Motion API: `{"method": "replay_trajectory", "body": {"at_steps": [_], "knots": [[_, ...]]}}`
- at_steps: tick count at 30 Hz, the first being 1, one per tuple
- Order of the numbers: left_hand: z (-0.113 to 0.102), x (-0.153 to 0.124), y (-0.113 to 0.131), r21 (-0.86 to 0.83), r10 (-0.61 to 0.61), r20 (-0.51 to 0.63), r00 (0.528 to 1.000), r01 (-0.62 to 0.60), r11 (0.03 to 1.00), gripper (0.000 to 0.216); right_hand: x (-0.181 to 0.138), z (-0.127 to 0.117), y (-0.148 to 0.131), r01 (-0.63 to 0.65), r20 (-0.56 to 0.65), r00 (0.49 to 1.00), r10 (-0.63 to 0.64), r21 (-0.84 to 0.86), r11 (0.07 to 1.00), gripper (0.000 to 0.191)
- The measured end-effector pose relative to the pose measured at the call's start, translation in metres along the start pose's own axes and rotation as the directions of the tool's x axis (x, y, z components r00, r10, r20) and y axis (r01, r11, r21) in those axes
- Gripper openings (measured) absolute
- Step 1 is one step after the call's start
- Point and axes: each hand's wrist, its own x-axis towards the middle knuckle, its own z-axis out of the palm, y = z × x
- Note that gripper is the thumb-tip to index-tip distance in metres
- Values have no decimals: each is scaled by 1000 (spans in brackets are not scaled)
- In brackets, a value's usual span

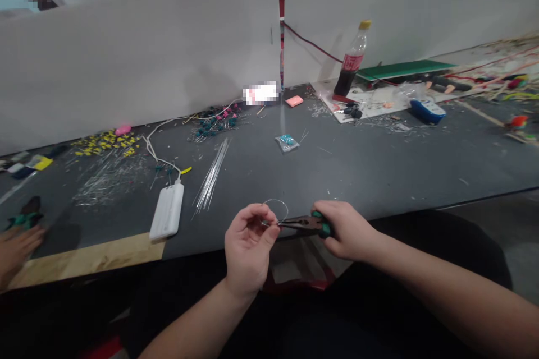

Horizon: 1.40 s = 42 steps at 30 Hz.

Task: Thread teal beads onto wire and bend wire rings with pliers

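My left hand (pixel 248 244) pinches a thin metal wire (pixel 275 206) that curls up in a loop above my fingers, at the near edge of the dark table (pixel 357 168). My right hand (pixel 347 230) is closed round the green handles of a pair of pliers (pixel 303 224). The pliers' jaws point left and meet the wire right at my left fingertips. Both hands hover just over the table's front edge, above my lap.
A bundle of straight wires (pixel 211 175) and a white power bank (pixel 167 211) with its cable lie to the left. Yellow parts (pixel 107 143), teal and pink parts (pixel 217 122), a small bag (pixel 287 142) and a cola bottle (pixel 351 61) stand farther back. Another person's hand (pixel 17 247) is at far left.
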Motion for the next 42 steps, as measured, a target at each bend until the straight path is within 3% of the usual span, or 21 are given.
{"method": "replay_trajectory", "body": {"at_steps": [4, 6, 8, 10, 14, 19, 22, 30, 33, 42], "knots": [[-1, -5, 4, 175, 158, -36, 987, -150, 973, 26, -1, 3, -5, -18, 94, 996, 3, 151, 988, 22], [-2, -4, 7, 186, 171, -7, 985, -167, 968, 28, -1, 2, -6, -3, 118, 993, -23, 211, 977, 22], [-3, -2, 11, 135, 100, 44, 994, -105, 985, 30, 1, -1, -3, 27, 100, 994, -51, 235, 972, 22], [-4, 2, 15, 58, -44, 94, 995, 39, 998, 29, 4, -4, 1, 55, 37, 997, -65, 212, 976, 23], [-6, 11, 19, -53, -280, 156, 947, 291, 955, 24, 7, -10, 10, 50, -82, 996, -42, 103, 993, 24], [-12, 13, 20, 2, -236, 178, 955, 239, 971, 24, 7, -14, 11, 0, 62, 998, -10, 164, 986, 20], [-17, 14, 22, 12, -234, 247, 941, 238, 971, 24, 7, -14, 11, -14, 119, 993, -8, 178, 984, 21], [-23, 19, 27, 27, -448, 474, 758, 496, 868, 21, 9, -15, 12, -8, 344, 935, -84, 258, 966, 21], [-22, 18, 29, 80, -483, 491, 725, 515, 854, 20, 9, -14, 11, -10, 385, 918, -98, 269, 963, 21], [-21, 20, 37, 256, -506, 438, 743, 437, 862, 22, 10, -16, 12, -35, 426, 900, -96, 291, 956, 22]]}}
